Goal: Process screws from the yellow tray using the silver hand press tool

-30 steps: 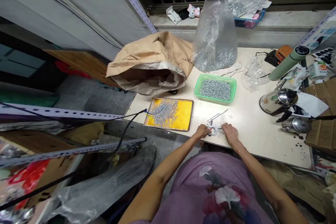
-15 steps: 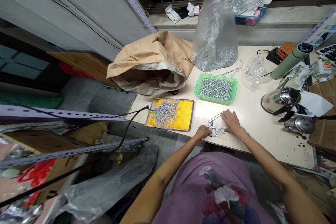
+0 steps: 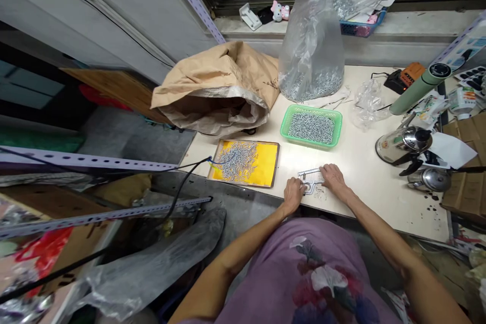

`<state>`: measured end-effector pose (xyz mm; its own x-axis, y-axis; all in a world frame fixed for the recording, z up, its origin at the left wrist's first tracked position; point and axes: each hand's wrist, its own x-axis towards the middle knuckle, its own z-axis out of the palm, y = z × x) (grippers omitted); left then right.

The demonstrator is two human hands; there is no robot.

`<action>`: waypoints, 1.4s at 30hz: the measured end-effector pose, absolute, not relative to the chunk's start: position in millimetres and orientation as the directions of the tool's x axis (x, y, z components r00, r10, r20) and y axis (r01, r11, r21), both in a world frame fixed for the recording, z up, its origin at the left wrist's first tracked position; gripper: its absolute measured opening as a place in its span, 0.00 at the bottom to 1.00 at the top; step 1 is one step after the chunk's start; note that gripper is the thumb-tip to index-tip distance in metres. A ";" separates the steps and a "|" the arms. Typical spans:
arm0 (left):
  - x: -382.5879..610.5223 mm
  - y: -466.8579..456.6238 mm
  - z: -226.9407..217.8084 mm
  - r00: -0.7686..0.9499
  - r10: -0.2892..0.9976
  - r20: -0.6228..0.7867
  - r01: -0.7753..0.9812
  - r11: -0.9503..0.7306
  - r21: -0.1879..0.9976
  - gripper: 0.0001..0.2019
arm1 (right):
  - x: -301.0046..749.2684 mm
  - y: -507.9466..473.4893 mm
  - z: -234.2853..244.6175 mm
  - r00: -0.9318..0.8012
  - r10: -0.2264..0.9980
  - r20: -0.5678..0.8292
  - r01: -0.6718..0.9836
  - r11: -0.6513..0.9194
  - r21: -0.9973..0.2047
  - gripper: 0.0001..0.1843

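A small metal lever tool lies near the front edge of the pale table. My left hand is curled round the tool's left end and steadies it. From the right, my right hand rests on the tool's lever, fingers bent over it, with the lever lying low. A few tiny metal parts are scattered just in front of the tool. Left of my hands is a yellow tray with a heap of small metal pins. Behind the tool stands a green basket full of the same pins.
A tall clear bag of pins and a brown paper sack stand at the back. A steel kettle, a lid, a green cylinder and boxes crowd the right side. Metal rails and a black cable run at the left.
The tool's lever stood raised a second ago; my right hand moved from the table's front edge onto it and the lever now lies low. My left hand stayed at the tool's left end.
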<state>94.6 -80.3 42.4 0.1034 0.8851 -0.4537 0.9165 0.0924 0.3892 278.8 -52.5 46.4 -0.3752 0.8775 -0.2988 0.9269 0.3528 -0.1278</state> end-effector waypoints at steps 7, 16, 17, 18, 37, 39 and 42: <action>135.9 -55.8 24.3 0.575 0.779 -0.250 0.806 -0.488 0.333 0.24 | 274.5 -58.9 56.2 -0.305 0.902 -0.306 0.952 0.277 -0.134 0.26; 140.3 -49.0 17.7 0.566 0.750 -0.341 0.820 -0.469 0.330 0.05 | 271.1 -57.8 59.8 -0.254 0.844 -0.472 0.966 0.195 -0.171 0.09; 140.7 -49.9 17.0 0.565 0.748 -0.348 0.821 -0.467 0.328 0.05 | 271.6 -57.3 59.9 -0.248 0.831 -0.498 0.967 0.183 -0.176 0.10; 141.3 -50.6 16.3 0.565 0.745 -0.355 0.822 -0.468 0.325 0.06 | 272.1 -56.8 60.2 -0.242 0.818 -0.522 0.969 0.173 -0.178 0.11; 112.2 -111.8 -0.3 0.751 0.648 -0.126 0.619 -0.625 0.476 0.24 | 284.3 -33.0 68.3 -0.312 0.859 -0.406 0.949 0.302 -0.090 0.10; 111.9 -113.0 1.9 0.754 0.643 -0.136 0.612 -0.611 0.503 0.26 | 283.0 -18.7 70.9 -0.333 0.850 -0.409 0.940 0.331 -0.077 0.10; 114.1 -112.1 5.1 0.741 0.655 -0.149 0.610 -0.563 0.558 0.28 | 272.5 -8.2 78.0 -0.307 0.865 -0.397 0.945 0.325 -0.023 0.11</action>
<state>114.1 -112.1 5.1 0.7408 0.6549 -0.1495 0.6100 -0.5627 0.5579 272.5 -8.2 78.0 -0.3072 0.8649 -0.3968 0.9453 0.3254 -0.0226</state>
